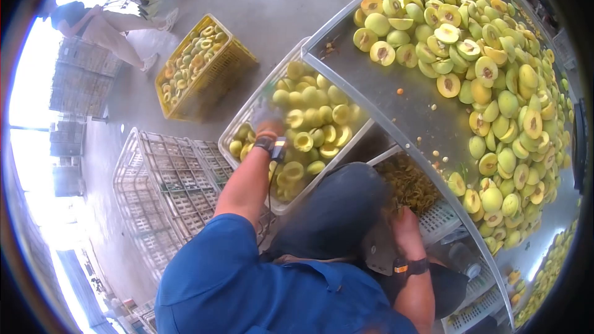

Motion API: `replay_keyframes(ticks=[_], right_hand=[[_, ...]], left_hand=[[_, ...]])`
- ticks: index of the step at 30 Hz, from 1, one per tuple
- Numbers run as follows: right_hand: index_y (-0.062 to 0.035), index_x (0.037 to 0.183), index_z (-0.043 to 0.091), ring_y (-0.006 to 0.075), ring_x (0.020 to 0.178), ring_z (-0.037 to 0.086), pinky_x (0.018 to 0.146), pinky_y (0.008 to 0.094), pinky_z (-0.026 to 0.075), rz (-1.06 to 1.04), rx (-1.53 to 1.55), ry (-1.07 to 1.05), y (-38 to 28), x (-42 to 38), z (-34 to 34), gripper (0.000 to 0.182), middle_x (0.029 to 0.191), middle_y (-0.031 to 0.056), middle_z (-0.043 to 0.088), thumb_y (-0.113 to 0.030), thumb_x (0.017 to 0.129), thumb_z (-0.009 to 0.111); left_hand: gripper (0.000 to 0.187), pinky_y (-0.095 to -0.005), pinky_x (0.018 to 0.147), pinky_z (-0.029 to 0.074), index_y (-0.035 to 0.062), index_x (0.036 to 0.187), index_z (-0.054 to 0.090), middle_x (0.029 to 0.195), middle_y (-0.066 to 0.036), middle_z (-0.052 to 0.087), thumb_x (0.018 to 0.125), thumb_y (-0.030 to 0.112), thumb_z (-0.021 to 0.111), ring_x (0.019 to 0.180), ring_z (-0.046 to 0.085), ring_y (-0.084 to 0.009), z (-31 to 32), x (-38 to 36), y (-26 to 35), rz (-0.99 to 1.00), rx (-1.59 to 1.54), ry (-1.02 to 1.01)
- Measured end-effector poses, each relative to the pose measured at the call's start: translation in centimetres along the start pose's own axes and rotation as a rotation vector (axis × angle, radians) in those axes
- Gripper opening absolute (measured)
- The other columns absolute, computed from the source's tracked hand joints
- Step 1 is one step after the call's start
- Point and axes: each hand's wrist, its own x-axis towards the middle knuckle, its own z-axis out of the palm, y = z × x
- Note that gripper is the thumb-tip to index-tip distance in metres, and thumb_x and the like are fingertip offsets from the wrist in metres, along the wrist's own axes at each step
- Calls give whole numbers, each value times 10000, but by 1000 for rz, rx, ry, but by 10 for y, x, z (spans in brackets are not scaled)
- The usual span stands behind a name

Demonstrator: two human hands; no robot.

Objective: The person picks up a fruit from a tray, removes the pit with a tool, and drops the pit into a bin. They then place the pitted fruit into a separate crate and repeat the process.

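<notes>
Halved fruit (303, 142), green-yellow and mostly stoned, is heaped in a white crate (284, 65), into which the left hand (267, 116) is lowered; that hand is blurred and seemingly gloved in grey, so whether its grip is wide, narrow or filled cannot be told. From it, most of the fruit is spread between 1 and 6 o'clock, with a few halves at 7; the crate's long axis is aligned from about 1 to 7 o'clock, and the fruit is reached more nearly by the left hand than by the right hand (406, 229). The right hand is set at 4 o'clock, beside the knee, its fingers partly hidden and its hold unclear. Brown scraps (405, 179) are piled just past it at 12 o'clock. Farther out, a metal table (408, 108) is loaded at 3 o'clock with more halves (507, 105); a yellow crate (213, 80) of fruit is placed at 10, lattice crates (162, 179) at 8, and a walking person (102, 28) is seen beyond at 10. Wrist devices (278, 147) are worn on both arms; no brand, label or writing can be read.
</notes>
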Motion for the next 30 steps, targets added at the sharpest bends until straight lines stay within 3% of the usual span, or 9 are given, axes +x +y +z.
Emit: replay_keyframes(ticks=[1, 5, 6, 13, 19, 23, 27, 29, 30], right_hand=[[25, 1034, 603, 547, 1027, 628, 846, 569, 500, -27, 19, 15, -3, -1, -2, 323, 1011, 330, 676, -272, 930, 675], [23, 1032, 603, 549, 1021, 627, 849, 576, 498, -36, 27, 0, -10, -1, -3, 315, 1008, 331, 675, -268, 930, 666], [22, 1034, 604, 549, 1020, 627, 849, 577, 497, -18, 21, -14, -11, 1, 0, 314, 1008, 331, 676, -267, 930, 664], [27, 1035, 610, 551, 1029, 623, 856, 573, 498, -74, 54, 18, -16, -5, -3, 327, 1020, 334, 675, -275, 925, 667], [28, 1030, 608, 543, 1025, 629, 868, 559, 506, -59, 25, 29, -9, -11, 1, 316, 1027, 327, 675, -260, 924, 684], [27, 1036, 622, 535, 1029, 639, 857, 554, 518, -193, -130, -8, 10, 2, 17, 293, 1027, 325, 678, -236, 926, 692], [33, 1086, 646, 537, 1020, 647, 842, 558, 529, -181, 30, 71, -7, -18, -10, 310, 1020, 332, 686, -230, 926, 689], [48, 1116, 652, 540, 1012, 652, 847, 565, 537, -109, 177, 58, -13, -6, -9, 346, 1014, 337, 692, -236, 922, 691], [52, 1103, 651, 542, 1023, 650, 857, 568, 537, -209, 69, 184, -22, -15, -10, 352, 1024, 335, 694, -243, 916, 698]], left_hand=[[655, -538, 1145, 413, 108, 1518, 545, 1507, -226, 562, 941, 374, 703, 1366, 535, -429, 0, 0, -1, -66, -76, 16], [639, -520, 1137, 428, 132, 1490, 593, 1508, -199, 575, 929, 407, 727, 1342, 555, -424, -26, 5, 44, 310, -18, 103], [619, -530, 1158, 405, 163, 1478, 617, 1562, -176, 537, 940, 457, 701, 1366, 529, -432, -16, 12, 49, 251, -4, -76], [600, -549, 1206, 335, 172, 1467, 631, 1616, -155, 484, 961, 492, 666, 1437, 450, -447, -29, -19, 59, 200, 125, -166], [505, -606, 1161, 346, 137, 1351, 669, 1588, -184, 499, 953, 445, 634, 1391, 465, -494, -5, -66, 45, 276, 35, 74], [437, -621, 1151, 344, 110, 1310, 679, 1572, -229, 496, 958, 358, 605, 1377, 443, -539, 1, -66, 39, 315, 89, 69], [531, -546, 1132, 415, 78, 1376, 643, 1439, -209, 608, 940, 377, 696, 1284, 564, -450, -36, -66, 68, 133, -107, -58], [524, -537, 1104, 442, 75, 1341, 655, 1363, -213, 640, 933, 400, 707, 1216, 597, -452, -31, -73, 76, 258, -61, 25], [523, -555, 1103, 437, 91, 1332, 660, 1396, -209, 621, 929, 420, 708, 1256, 574, -452, -16, -77, 73, 358, -11, 56]])
